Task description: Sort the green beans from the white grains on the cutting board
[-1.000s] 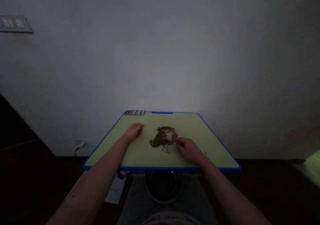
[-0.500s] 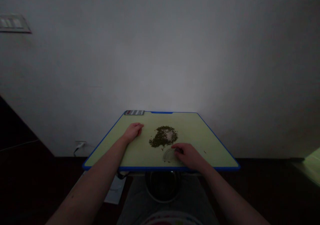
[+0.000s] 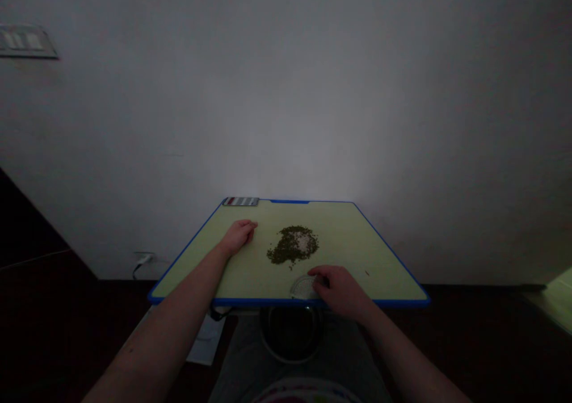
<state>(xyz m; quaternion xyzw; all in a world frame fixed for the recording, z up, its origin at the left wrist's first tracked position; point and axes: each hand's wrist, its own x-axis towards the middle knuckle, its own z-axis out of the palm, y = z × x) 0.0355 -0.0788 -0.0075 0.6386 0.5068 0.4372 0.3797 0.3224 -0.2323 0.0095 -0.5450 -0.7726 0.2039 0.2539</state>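
A heap of small green beans [image 3: 286, 249] with a patch of pale grains [image 3: 305, 243] at its right side lies mid-table. My right hand [image 3: 337, 287] is near the front edge, fingers closed on a clear half-round protractor [image 3: 304, 288] that lies almost flat on the tabletop. Its right part is hidden by the fingers. My left hand [image 3: 239, 237] rests on the table left of the heap, fingers curled together, with nothing visible in them. Just below the front edge, a dark round bowl [image 3: 292, 334] sits between my legs.
The pale folding table [image 3: 375, 260] has a blue rim and stands against a grey wall. A phone [image 3: 241, 201] lies at its back left corner. One dark speck [image 3: 367, 272] is on the right side. A plugged-in cable [image 3: 142, 262] hangs at the wall, lower left.
My right hand has drawn the protractor from the heap's lower edge toward me, to the front edge of the table. The left hand and the heap stay nearly the same.
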